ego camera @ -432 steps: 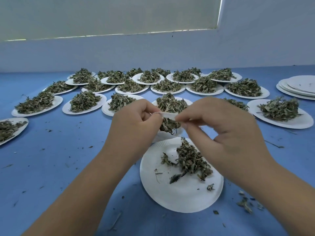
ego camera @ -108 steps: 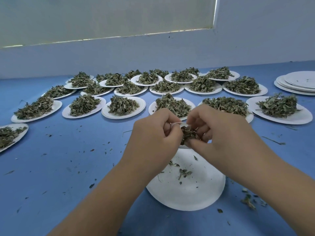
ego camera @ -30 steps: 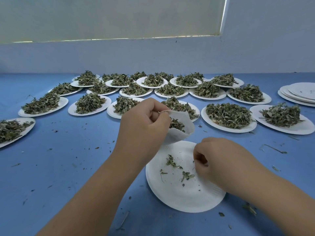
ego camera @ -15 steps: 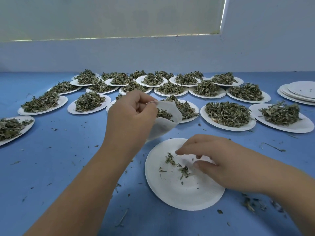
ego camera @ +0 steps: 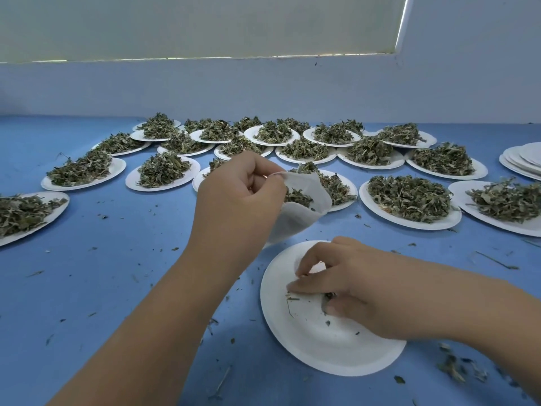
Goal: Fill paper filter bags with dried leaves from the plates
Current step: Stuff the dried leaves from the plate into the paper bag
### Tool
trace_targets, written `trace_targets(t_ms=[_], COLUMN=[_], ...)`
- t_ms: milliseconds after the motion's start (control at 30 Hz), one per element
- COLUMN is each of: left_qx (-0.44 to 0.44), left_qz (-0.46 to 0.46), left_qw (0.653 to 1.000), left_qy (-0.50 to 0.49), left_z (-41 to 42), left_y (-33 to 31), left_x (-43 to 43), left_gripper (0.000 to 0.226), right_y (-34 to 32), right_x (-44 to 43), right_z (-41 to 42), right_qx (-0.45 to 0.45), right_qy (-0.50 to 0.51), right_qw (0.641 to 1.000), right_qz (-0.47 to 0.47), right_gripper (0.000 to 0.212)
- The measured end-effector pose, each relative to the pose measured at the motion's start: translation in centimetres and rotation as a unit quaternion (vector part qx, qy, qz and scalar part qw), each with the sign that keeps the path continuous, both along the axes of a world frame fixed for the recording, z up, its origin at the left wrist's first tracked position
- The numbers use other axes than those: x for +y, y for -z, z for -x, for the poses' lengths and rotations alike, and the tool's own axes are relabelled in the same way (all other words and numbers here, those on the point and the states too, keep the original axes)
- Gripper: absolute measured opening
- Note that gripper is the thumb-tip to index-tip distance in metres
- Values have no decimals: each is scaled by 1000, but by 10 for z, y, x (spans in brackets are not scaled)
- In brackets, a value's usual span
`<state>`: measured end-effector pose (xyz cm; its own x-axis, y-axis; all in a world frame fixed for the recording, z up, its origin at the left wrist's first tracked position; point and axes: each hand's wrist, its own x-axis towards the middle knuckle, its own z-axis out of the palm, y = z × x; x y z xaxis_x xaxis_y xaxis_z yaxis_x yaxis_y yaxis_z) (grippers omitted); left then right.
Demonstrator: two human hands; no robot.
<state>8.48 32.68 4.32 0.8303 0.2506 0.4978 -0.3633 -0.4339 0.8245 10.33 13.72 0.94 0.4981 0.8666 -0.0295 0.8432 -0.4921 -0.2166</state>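
Paper filter bag [ego camera: 298, 213], white and soft-sided, hangs in your left hand [ego camera: 240, 197] above the blue counter [ego camera: 117, 273], roughly midway between its near and far edges. Thumb and curled fingers pinch the rim on one side so that the mouth gapes toward your right, and a dark clump of dried green leaves [ego camera: 297, 197] shows inside, well up toward the rim. Just below it and to the right, by the near edge, lies the round white paper plate [ego camera: 295, 347] you are emptying; it is almost bare, with only a few leaf scraps [ego camera: 292, 298] and crumbs on it. Your right hand [ego camera: 351, 291] is down on that plate, fingers curled, thumb and fingertips drawn together on those scraps; how much it has caught is hidden under the fingers. The step in hand looks like clearing the last of this plate's portion into the bag, and this bag seems close to full. The next move calls for lifting that small pinch straight to the open mouth, holding the left hand steady so the rim gapes wide, and letting go well inside. Loose bits [ego camera: 450, 366] on the counter toward the near right corner suggest how easily they stray. Beyond that, the heaped white plates [ego camera: 409, 197] ranked toward the far edge are all full, and a stack of empty white plates [ego camera: 524, 159] sits at the right edge.
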Motion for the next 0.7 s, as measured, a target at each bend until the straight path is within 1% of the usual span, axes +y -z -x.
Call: trace_targets(t_ms=[133,200,267,333,433,533,700], left_qx=[4,5,7,9,10,15,18], left_qz=[-8,-11,-12,-13,-17,-16,-12], left_qw=[1000,1000,1000,1000,1000,1000,1000], left_qy=[5,5,7,8,10,13,15], left_z=[0,0,0,-1,0,0,1], left_y=[2,2,3,4,4,4,4], left_x=[-1,-2,-3,-3,-4,-6,-7], left_gripper=[19,19,19,20,18,17,17], right_y=[15,14,9,5,2,5,7], right_x=[-4,-4,-3,-3,-1,2,4], right_z=[5,8,11,12,15,18,20], right_qx=[-69,-56,-25,-19,-27,-54,-67], right_qy=[17,37,47,49,60,61,64], right_qw=[994,993,995,995,996,996,996], right_qz=[-81,-93,-87,-81,-53,-25,-11], right_gripper=[35,31,28,24,23,22,27])
